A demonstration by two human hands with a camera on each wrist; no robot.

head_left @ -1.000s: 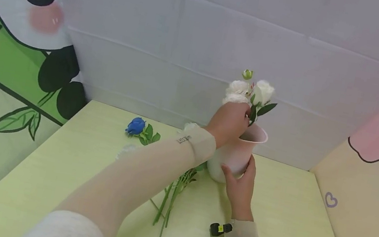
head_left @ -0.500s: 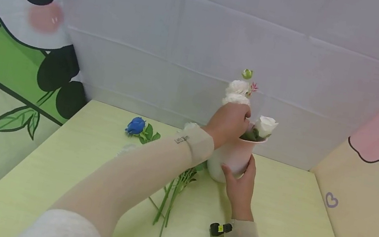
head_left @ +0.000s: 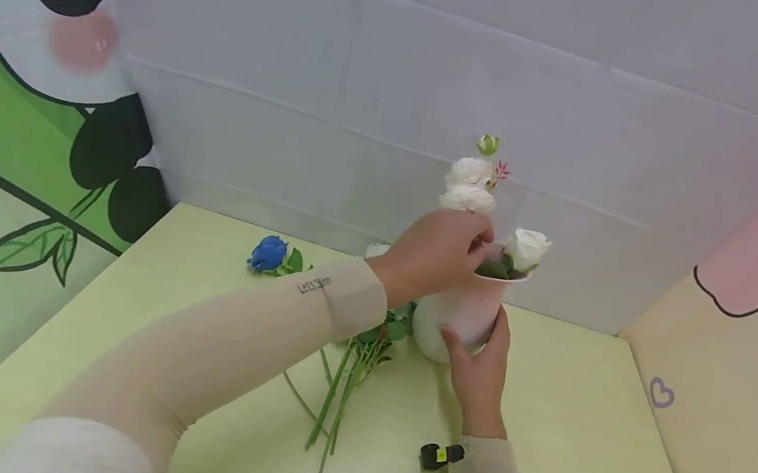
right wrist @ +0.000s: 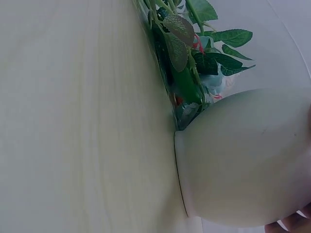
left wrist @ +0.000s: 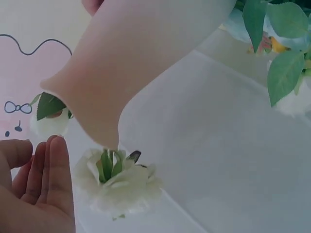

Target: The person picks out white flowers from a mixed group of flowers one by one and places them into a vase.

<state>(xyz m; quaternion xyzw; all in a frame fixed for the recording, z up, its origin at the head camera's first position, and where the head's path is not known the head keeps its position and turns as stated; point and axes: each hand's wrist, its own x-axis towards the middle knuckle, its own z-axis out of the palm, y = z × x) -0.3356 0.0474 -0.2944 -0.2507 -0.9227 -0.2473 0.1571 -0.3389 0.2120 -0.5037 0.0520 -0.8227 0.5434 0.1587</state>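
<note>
A pinkish-white vase (head_left: 459, 318) with a flared rim stands upright near the back of the table. My right hand (head_left: 482, 377) grips its lower side, thumb in front; fingers (right wrist: 294, 222) show at the corner of the right wrist view. A white rose (head_left: 527, 248) sits low at the rim, leaves inside the mouth. Taller white flowers (head_left: 468, 197) rise at the vase's left, behind my left hand (head_left: 441, 247). In the left wrist view that hand, beside the rim, has nothing between thumb and fingers, close to the rose (left wrist: 51, 122).
Left of the vase lie cut green stems (head_left: 335, 406) with leaves, partly under my left forearm. Farther left is a blue rose (head_left: 267, 254). A black camera (head_left: 441, 456) is on my right wrist. A pale cloth wall (head_left: 271, 158) stands right behind the table.
The white rose has dropped down into the vase and leans right at the rim. My left hand has let go of it and drawn slightly back left. My right hand keeps its grip.
</note>
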